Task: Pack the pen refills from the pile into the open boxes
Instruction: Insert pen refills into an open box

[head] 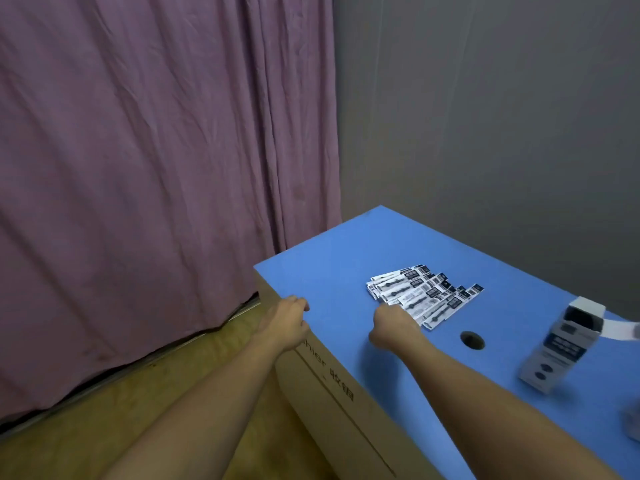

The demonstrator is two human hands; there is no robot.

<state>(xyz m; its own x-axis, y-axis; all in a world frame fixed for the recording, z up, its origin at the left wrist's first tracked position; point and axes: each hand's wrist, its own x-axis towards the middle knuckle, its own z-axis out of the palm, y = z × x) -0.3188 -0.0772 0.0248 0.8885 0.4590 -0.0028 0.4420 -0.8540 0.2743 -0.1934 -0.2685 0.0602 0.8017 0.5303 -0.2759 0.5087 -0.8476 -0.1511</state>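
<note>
Black-and-white pen refills (424, 295) lie fanned in a pile mid-tabletop, toward the blue tabletop's (349, 258) left edge. At their near end the right hand (393, 325) touches them with curled fingers; a grip cannot be told. Beside the left edge, the left hand (289, 322) rests loosely curled, holding nothing. An open box (562, 344) stands near the right.

one pile of refill packets (424, 295), one open box (562, 344), two hands
</note>
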